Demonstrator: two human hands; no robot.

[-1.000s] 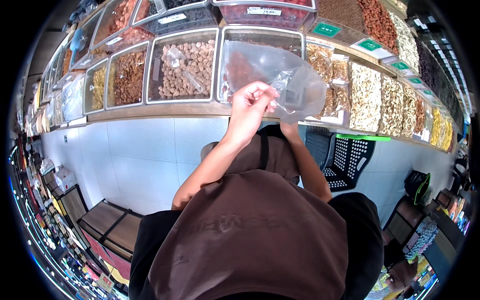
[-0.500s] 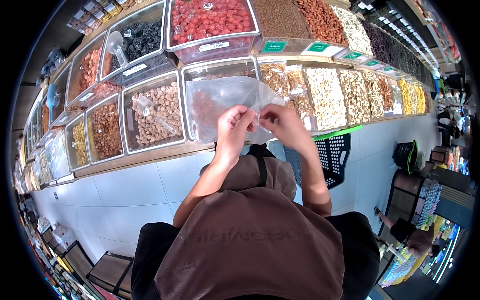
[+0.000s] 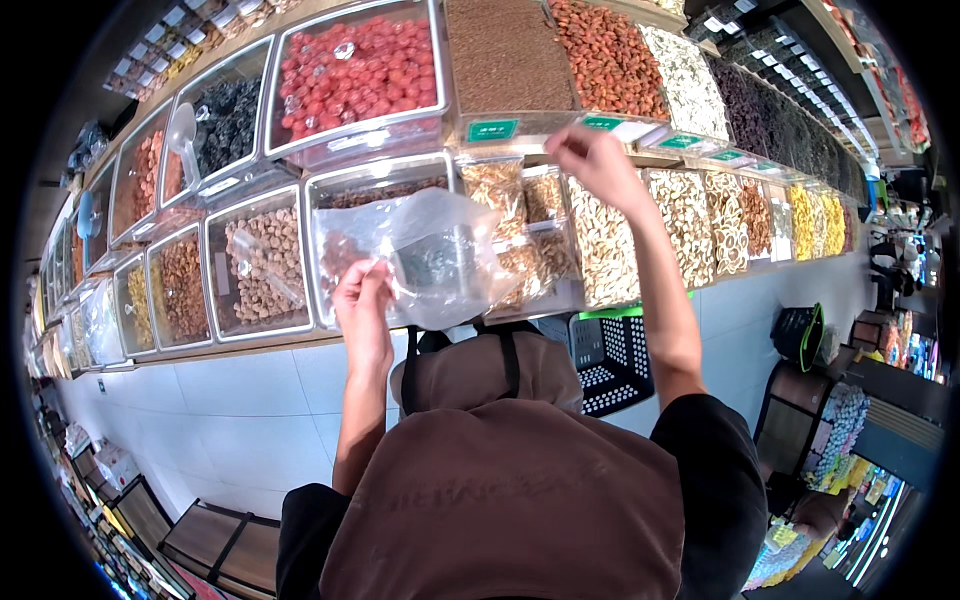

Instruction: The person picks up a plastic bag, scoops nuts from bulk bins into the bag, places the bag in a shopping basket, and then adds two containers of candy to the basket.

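A clear plastic bag (image 3: 440, 250) hangs from my left hand (image 3: 366, 300), which pinches its left side with thumb and fingers. The bag is spread over the front of a clear bin with dark brown dried goods (image 3: 395, 185), which shows partly through the film. My right hand (image 3: 597, 168) is raised, away from the bag, over the bins to the right. It is nearest to a green label (image 3: 601, 123) and a bin of pale dried slices (image 3: 603, 245). Motion blurs its fingers, so I cannot see whether they hold anything.
Beyond are bins of red dried fruit (image 3: 365, 75) and reddish-brown nuts (image 3: 610, 60). A bin of round tan goods (image 3: 265, 260) with a scoop stands left. A dark shopping basket (image 3: 610, 365) with a green edge sits below the counter. A person (image 3: 825, 510) is at far right.
Both hands were together at the bag's edge. My right hand has let go and moved up and right; my left hand has moved left with the bag, which has opened out wider.
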